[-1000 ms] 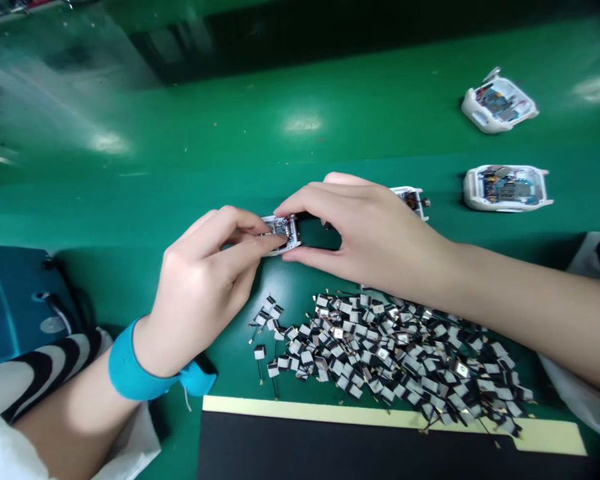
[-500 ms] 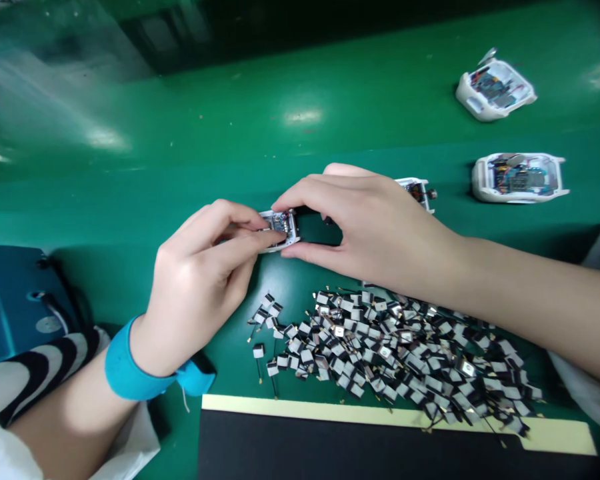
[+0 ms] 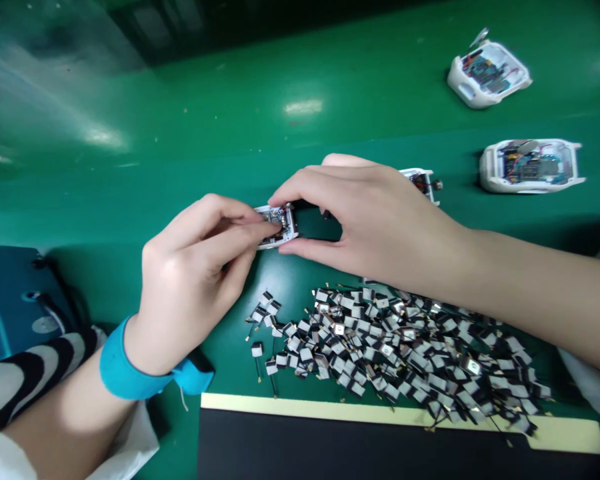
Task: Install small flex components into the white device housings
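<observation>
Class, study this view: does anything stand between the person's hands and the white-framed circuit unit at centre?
Nothing does: the left hand and right hand both touch the white-framed circuit unit. The wired tabs lie apart, below.

head-worn camera looks down at left hand (image 3: 190, 287) and right hand (image 3: 380, 220).

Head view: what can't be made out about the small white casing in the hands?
- White casing: underside hidden by the left hand and right hand.
- Circuit board: parts too small to read, partly under fingertips.
- Blue device: cut off by the head view's left edge.
</observation>
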Motion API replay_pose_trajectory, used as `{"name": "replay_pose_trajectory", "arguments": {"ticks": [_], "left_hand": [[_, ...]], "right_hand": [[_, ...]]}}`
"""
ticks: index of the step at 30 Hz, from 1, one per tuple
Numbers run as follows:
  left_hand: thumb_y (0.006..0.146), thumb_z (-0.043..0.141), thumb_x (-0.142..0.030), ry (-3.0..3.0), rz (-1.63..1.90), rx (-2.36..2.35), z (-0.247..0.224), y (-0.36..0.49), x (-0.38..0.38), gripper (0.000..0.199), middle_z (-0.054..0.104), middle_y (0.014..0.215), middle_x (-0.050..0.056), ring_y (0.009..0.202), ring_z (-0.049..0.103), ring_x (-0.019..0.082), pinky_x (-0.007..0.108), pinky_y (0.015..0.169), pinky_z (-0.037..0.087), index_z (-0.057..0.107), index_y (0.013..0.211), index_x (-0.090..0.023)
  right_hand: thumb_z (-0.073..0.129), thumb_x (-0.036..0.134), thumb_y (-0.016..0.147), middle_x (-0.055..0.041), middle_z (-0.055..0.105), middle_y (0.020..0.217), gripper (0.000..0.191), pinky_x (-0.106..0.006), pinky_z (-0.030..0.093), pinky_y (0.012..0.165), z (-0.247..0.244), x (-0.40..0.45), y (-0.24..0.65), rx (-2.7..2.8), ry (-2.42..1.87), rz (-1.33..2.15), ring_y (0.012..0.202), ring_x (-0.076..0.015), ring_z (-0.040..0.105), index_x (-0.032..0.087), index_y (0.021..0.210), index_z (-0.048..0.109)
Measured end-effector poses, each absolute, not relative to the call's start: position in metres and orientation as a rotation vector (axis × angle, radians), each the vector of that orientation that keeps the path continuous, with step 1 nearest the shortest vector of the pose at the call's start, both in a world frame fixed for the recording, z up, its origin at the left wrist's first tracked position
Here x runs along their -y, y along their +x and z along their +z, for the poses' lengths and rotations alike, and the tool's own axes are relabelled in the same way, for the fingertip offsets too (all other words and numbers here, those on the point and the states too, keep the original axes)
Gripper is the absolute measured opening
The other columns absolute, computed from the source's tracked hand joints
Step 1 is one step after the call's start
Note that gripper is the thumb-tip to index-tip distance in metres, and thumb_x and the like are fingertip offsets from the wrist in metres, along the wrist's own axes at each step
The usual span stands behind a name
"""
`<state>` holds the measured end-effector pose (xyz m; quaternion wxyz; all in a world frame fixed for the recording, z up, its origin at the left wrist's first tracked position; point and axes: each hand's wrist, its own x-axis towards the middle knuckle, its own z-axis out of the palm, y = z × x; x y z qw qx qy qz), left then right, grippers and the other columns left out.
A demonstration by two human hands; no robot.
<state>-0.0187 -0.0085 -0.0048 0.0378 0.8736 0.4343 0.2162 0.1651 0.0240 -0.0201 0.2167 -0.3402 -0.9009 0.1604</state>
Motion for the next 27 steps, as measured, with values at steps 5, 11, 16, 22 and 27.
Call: {"name": "replay_pose_trajectory", "arguments": {"ticks": [5, 11, 16, 22, 27], "left_hand": [[0.078, 0.053, -0.008, 2.701, 0.646, -1.308, -0.0045, -0.0185, 0.0083, 0.017, 0.057, 0.087, 0.003, 0.076, 0.054, 0.011, 0.023, 0.066, 0.044, 0.062, 0.088, -0.018], [0.079, 0.051, -0.010, 2.695, 0.625, -1.324, -0.0039, -0.0182, 0.0079, 0.017, 0.057, 0.086, 0.002, 0.074, 0.054, 0.011, 0.023, 0.066, 0.043, 0.062, 0.088, -0.019], [0.079, 0.051, -0.009, 2.694, 0.642, -1.313, -0.0038, -0.0181, 0.0079, 0.017, 0.057, 0.087, 0.003, 0.074, 0.054, 0.011, 0.023, 0.067, 0.044, 0.062, 0.088, -0.018], [0.080, 0.050, -0.010, 2.711, 0.648, -1.312, -0.0044, -0.0180, 0.0081, 0.018, 0.057, 0.087, 0.001, 0.074, 0.054, 0.010, 0.022, 0.067, 0.045, 0.062, 0.088, -0.021], [0.079, 0.051, -0.009, 2.696, 0.637, -1.343, -0.0045, -0.0175, 0.0087, 0.020, 0.056, 0.087, -0.001, 0.076, 0.053, 0.008, 0.020, 0.069, 0.045, 0.062, 0.089, -0.022]], "right_hand": [[0.055, 0.032, 0.079, -0.0013, 0.058, 0.090, 0.026, -0.030, 0.039, 0.068, -0.0191, -0.0239, 0.1657, 2.515, -0.956, 0.452, 0.078, -0.0170, 0.051, 0.015, 0.099, 0.052], [0.057, 0.032, 0.078, -0.0011, 0.058, 0.089, 0.027, -0.030, 0.040, 0.070, -0.0197, -0.0250, 0.1638, 2.507, -0.957, 0.441, 0.077, -0.0170, 0.051, 0.015, 0.098, 0.052], [0.056, 0.033, 0.078, -0.0011, 0.058, 0.089, 0.027, -0.030, 0.040, 0.071, -0.0201, -0.0241, 0.1641, 2.507, -0.953, 0.434, 0.077, -0.0170, 0.051, 0.014, 0.098, 0.052], [0.055, 0.033, 0.079, -0.0010, 0.058, 0.088, 0.026, -0.029, 0.040, 0.071, -0.0205, -0.0250, 0.1640, 2.511, -0.955, 0.421, 0.076, -0.0163, 0.050, 0.015, 0.097, 0.052], [0.058, 0.035, 0.076, 0.0003, 0.057, 0.087, 0.028, -0.030, 0.041, 0.072, -0.0206, -0.0245, 0.1639, 2.512, -0.975, 0.413, 0.076, -0.0157, 0.051, 0.016, 0.097, 0.052]]}}
